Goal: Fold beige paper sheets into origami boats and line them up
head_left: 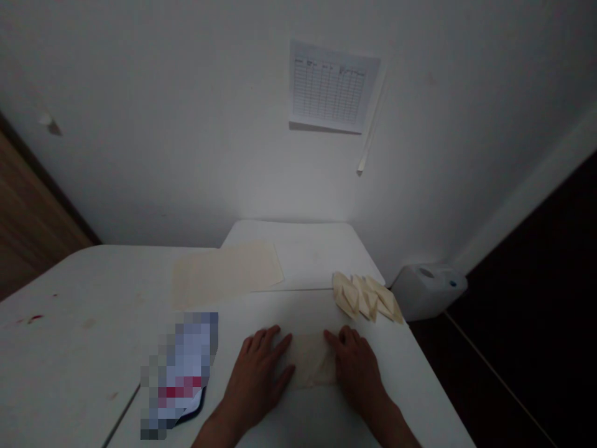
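A small beige sheet of paper (311, 361), thin and creased toward its lower right, lies flat on the white table between my hands. My left hand (259, 367) rests at its left side with the fingers spread and the index fingertip at its edge. At the right side my right hand (355, 364) has its index finger on the paper and its other fingers curled in; its thumb is mostly hidden. Several folded beige paper pieces (366, 295) lie overlapping in a row beyond my right hand. A larger flat beige sheet (226, 274) is spread at the back left.
A phone-like object (186, 367), blurred out, lies left of my left hand. The white table (69, 367) has a few red marks and meets the wall. A whitish plastic container (426, 289) stands beyond its right edge. A printed chart (329, 87) hangs on the wall.
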### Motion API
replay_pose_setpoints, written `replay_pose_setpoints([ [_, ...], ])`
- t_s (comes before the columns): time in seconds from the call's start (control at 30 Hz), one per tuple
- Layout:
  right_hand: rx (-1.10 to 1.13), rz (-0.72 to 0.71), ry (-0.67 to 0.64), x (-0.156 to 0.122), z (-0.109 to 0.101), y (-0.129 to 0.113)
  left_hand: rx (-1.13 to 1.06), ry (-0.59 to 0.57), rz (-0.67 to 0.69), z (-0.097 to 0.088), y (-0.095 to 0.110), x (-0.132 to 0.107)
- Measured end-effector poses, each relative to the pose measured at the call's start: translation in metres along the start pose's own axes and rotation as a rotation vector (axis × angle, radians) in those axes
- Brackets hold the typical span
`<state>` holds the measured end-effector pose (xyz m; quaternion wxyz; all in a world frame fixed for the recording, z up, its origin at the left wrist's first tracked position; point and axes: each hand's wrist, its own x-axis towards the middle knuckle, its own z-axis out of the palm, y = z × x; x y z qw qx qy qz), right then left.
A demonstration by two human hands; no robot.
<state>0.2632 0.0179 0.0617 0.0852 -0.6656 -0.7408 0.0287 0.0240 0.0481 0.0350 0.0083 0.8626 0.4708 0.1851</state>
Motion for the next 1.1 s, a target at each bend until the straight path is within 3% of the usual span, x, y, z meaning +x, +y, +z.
replay_pose_setpoints([
  [0.3,-0.038,0.054,0.032,-0.003,0.000,0.009,-0.032,-0.004,0.008,0.000,-0.004,-0.002],
  [0.43,0.000,0.042,0.063,0.001,0.000,-0.008,-0.045,-0.022,-0.006,-0.002,-0.004,-0.001],
  [0.57,0.087,-0.107,0.011,0.008,0.003,-0.036,-0.042,-0.041,-0.011,-0.004,-0.003,-0.002],
  [0.67,0.107,-0.098,0.015,0.008,0.006,-0.042,-0.032,-0.055,-0.014,-0.004,-0.003,-0.002],
  [0.93,0.044,0.052,0.056,-0.010,0.006,0.002,-0.051,-0.031,-0.014,-0.003,-0.003,-0.002],
  [1.1,0.015,0.093,0.106,-0.012,0.009,0.009,-0.045,-0.062,-0.025,-0.002,-0.001,0.001],
])
